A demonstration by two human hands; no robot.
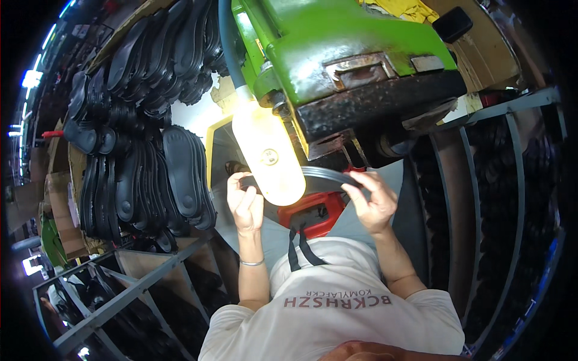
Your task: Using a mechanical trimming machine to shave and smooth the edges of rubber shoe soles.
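Between my two hands a black shoe sole (329, 174) is stretched, seen edge-on and bowed upward in the middle. My right hand (374, 200) pinches its right end between thumb and fingers. At the other end my left hand (245, 203) is closed on it, fingers curled. A bright, glowing oblong lamp (269, 153) stands in front of part of the sole and hides its left-middle stretch. Just above the hands is the green machine (355, 51), with a dark, worn lower edge.
Stacks of black soles (183, 171) fill the left side. Below them runs a grey metal rack (129, 295), and another rack (512, 156) holds dark things at right. A red plastic object (310, 213) lies below the hands. Cardboard (487, 51) and yellow cloth (403, 8) are at the top right.
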